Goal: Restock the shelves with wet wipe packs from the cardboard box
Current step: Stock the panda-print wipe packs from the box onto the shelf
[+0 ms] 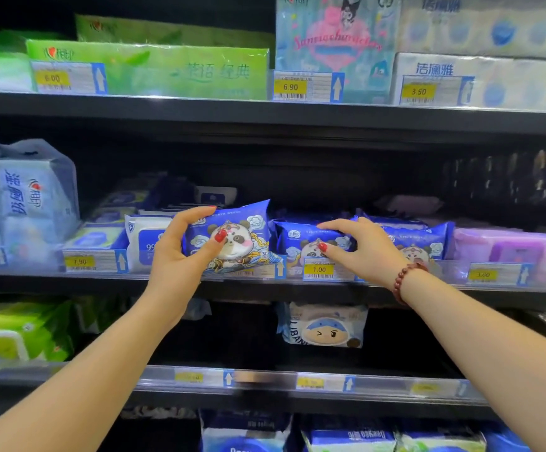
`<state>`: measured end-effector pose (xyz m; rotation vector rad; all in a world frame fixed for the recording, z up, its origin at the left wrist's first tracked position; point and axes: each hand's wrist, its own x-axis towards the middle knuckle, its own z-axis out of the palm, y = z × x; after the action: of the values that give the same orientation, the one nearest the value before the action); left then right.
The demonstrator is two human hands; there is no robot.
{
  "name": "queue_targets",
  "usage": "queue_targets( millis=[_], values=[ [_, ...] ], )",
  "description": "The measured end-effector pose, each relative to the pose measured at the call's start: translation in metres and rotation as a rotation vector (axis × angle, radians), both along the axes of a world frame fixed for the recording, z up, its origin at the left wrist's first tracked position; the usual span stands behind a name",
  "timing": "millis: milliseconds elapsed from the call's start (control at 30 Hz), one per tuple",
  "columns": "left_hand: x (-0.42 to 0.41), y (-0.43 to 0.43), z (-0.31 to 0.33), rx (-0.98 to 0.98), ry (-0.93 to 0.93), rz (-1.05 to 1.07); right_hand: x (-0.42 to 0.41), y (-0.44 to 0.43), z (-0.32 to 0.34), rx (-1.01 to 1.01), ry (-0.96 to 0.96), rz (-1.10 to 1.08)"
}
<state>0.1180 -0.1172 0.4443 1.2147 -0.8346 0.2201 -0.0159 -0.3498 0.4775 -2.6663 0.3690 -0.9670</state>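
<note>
Dark store shelving fills the view, four tiers of it, each front lip carrying yellow price tags, and the middle shelf [395, 290] is where the work is happening. The left hand [180, 252] is closed on a blue panda-print wet wipe pack [232, 239], thumb across its printed face and fingers curled over its top-left edge, holding it at the front edge of the shelf just left of the 1.00 price tag [319, 270]. That pack stands tipped up with its printed face toward the aisle and its long axis running along the shelf front, the right end lifted a little higher than the left; my guess is it is being faced up so shoppers read the panda, and lined up with its neighbours. The right hand [363, 247] rests palm-down, fingers spread and not gripping, on a second matching pack [304, 241] already lying flat at the front edge, seemingly to steady or square that row while the new one goes in beside it. A third like pack [418, 243] sits further right, next to purple packs [506, 244] near the shelf's right end. No cardboard box is in view.
</note>
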Motion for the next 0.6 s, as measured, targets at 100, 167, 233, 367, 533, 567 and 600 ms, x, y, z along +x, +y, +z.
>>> queue_targets(
  millis=[100,167,233,367,533,567,600],
  values=[
    [0.000,0.004,0.007,-0.005,-0.013,-0.007,-0.003,0.010,0.003,-0.016,0.067,-0.093],
    [0.000,0.007,0.012,-0.003,-0.021,-0.020,-0.006,0.021,0.009,-0.193,0.115,-0.266],
    [0.001,0.009,0.018,-0.011,-0.035,-0.031,-0.007,0.035,0.018,-0.474,0.032,-0.410],
    [0.007,0.006,0.031,0.001,-0.089,-0.033,0.008,0.065,0.037,-0.151,-0.188,0.044],
    [0.013,-0.009,0.044,0.007,-0.165,-0.055,0.044,0.077,0.042,0.212,-0.048,0.448],
    [0.015,-0.012,0.046,0.018,-0.170,-0.046,0.050,0.075,0.041,0.208,-0.073,0.443],
    [0.018,-0.014,0.047,0.040,-0.174,-0.033,0.055,0.074,0.040,0.214,-0.096,0.435]
  ],
)
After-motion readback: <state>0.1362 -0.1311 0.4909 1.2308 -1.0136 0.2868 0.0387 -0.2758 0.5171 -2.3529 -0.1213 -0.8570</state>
